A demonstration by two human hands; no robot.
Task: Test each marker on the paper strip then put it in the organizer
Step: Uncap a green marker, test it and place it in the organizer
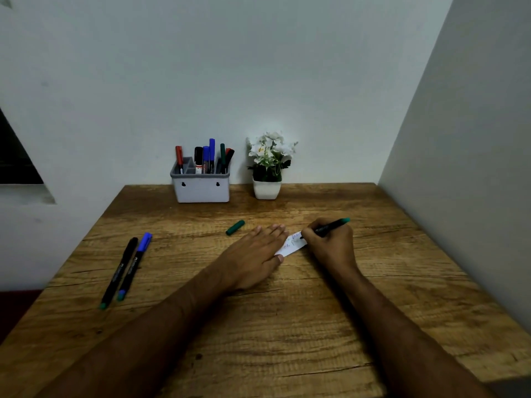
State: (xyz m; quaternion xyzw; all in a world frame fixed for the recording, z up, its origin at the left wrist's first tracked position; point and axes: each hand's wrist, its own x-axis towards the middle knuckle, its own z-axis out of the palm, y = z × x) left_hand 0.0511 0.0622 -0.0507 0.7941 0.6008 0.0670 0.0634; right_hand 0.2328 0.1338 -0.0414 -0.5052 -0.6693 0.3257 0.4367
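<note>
Left hand (253,254) flat, pinning paper strip (291,245); right hand (327,239) grips green marker (333,225): stroke lightly rightward, away from pinning fingers

My black felt marker with teal end (333,225) meets the white paper strip (291,245) (blue and green scribbles); a dark green plastic cap (235,227) lies on the brown wood-grain table (287,326).

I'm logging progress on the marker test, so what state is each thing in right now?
Left hand: open, flat, pressing the paper down.
Right hand: gripping the uncapped marker.
Black marker with green end: uncapped, tip on the paper.
White paper strip: flat on the table, scribbled on.
Green cap: off, lying on the wooden table.
Black-capped marker: capped, lying untested.
Blue-capped marker: capped, lying beside it.
Grey organizer: upright, holding several markers.
</note>
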